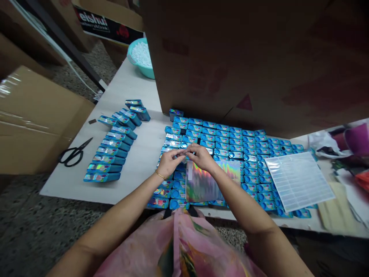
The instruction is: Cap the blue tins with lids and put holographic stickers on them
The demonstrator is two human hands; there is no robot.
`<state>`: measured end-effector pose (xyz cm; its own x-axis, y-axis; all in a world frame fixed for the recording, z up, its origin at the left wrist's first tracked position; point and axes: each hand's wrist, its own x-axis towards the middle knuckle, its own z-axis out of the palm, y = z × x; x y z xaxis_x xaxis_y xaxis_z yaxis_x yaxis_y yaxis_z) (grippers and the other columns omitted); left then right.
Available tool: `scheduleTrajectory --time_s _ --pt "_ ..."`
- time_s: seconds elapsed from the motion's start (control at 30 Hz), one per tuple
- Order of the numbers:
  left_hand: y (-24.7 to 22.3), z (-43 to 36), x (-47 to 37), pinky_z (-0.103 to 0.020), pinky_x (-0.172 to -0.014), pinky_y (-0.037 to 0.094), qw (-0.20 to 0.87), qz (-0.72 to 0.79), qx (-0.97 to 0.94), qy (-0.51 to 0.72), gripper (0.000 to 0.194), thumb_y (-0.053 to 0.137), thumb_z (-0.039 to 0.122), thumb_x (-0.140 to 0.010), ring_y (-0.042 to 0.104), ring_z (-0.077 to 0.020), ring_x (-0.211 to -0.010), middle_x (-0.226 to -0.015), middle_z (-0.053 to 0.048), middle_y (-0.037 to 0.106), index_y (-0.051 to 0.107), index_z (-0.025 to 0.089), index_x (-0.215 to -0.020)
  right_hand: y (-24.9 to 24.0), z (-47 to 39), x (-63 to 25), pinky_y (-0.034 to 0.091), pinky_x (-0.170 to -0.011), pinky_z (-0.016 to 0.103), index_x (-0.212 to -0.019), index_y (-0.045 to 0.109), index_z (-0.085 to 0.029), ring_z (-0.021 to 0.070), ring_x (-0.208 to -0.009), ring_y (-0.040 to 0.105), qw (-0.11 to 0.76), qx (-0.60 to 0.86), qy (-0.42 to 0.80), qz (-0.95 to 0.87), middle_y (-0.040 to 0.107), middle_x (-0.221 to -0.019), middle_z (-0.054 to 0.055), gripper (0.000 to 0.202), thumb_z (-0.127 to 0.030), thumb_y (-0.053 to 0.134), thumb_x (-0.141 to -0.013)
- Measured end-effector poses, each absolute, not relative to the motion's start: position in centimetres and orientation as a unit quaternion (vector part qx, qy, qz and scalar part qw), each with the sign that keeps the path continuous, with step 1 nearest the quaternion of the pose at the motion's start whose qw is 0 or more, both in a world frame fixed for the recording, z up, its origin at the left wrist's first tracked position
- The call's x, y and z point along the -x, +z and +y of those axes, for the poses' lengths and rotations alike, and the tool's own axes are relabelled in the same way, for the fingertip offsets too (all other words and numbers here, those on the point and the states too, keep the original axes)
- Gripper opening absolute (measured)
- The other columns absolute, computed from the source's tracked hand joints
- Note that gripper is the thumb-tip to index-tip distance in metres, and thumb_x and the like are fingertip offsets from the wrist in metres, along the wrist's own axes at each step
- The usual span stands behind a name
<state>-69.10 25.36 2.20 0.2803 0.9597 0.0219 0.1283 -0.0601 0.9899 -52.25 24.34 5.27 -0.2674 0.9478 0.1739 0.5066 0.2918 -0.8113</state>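
Observation:
My left hand [169, 162] and my right hand [200, 156] meet above the rows of blue tins, fingers pinched together. Something small is between their fingertips, too small to make out. Under my right wrist a shiny rainbow-coloured sheet [213, 184] lies on the tins. Many blue tins [221, 139] stand close together in rows around and beyond my hands. A pale sheet of clear labels [300, 180] rests on the tins at the right. More blue tins [113, 143] stand in a slanting line on the left.
Black scissors [75, 152] lie at the table's left edge. A turquoise bowl [147, 71] of white pieces sits at the back. A large cardboard box [245, 57] rises behind the tins. Plastic bags [325, 144] and papers lie at the far right.

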Motion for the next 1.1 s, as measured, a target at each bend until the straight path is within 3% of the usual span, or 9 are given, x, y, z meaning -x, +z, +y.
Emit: scheduleTrajectory --time_s 0.13,0.3,0.5,0.73,1.1 --pt "2.1 27.2 70.0 -0.026 -0.071 0.042 0.57 0.494 -0.472 0.455 0.036 0.069 0.031 -0.061 0.057 -0.0151 -0.073 -0.076 -0.002 0.065 0.068 0.013 -0.093 3.2 25.2 54.1 0.043 -0.068 0.026 -0.106 0.06 -0.021 0.0125 -0.074 0.052 0.403 0.545 0.385 -0.627 0.059 -0.099 0.005 0.035 -0.035 0.058 -0.074" --pt "1.5 30.6 71.1 -0.024 -0.059 0.042 0.6 0.524 -0.319 0.513 0.037 0.075 0.032 -0.05 0.055 -0.0113 -0.061 -0.068 -0.003 0.064 0.067 0.012 -0.081 0.2 27.3 55.8 0.037 -0.055 0.022 -0.068 0.062 -0.014 0.0095 -0.056 0.045 0.375 0.562 0.495 -0.546 0.055 -0.061 -0.001 0.026 -0.041 0.061 -0.067" --pt "-0.2 36.3 71.8 -0.017 -0.045 0.033 0.564 0.554 -0.236 0.565 0.031 0.076 0.027 -0.044 0.048 -0.0058 -0.05 -0.058 -0.001 0.06 0.064 0.011 -0.067 -0.6 34.5 56.6 0.031 -0.048 0.02 -0.056 0.056 -0.015 0.0074 -0.048 0.041 0.334 0.601 0.47 -0.553 0.051 -0.051 -0.003 0.024 -0.036 0.059 -0.067" --pt "-3.0 40.6 71.7 -0.017 -0.043 0.034 0.552 0.581 -0.171 0.573 0.016 0.07 0.015 -0.052 0.048 -0.006 -0.049 -0.053 0.0 0.057 0.063 0.01 -0.066 -1.0 40.9 57.3 0.035 -0.05 0.022 -0.058 0.06 -0.015 0.011 -0.051 0.05 0.177 0.702 0.369 -0.582 0.06 -0.058 0.003 0.02 -0.033 0.062 -0.066" --pt "-4.5 41.8 71.3 -0.018 -0.043 0.036 0.563 0.597 -0.179 0.542 0.01 0.067 0.015 -0.055 0.048 -0.0066 -0.045 -0.048 0.0 0.055 0.062 0.01 -0.062 -0.1 41.4 58.2 0.042 -0.065 0.027 -0.077 0.066 -0.015 0.021 -0.079 0.06 0.07 0.749 0.279 -0.596 0.066 -0.085 0.01 0.021 -0.033 0.058 -0.069"
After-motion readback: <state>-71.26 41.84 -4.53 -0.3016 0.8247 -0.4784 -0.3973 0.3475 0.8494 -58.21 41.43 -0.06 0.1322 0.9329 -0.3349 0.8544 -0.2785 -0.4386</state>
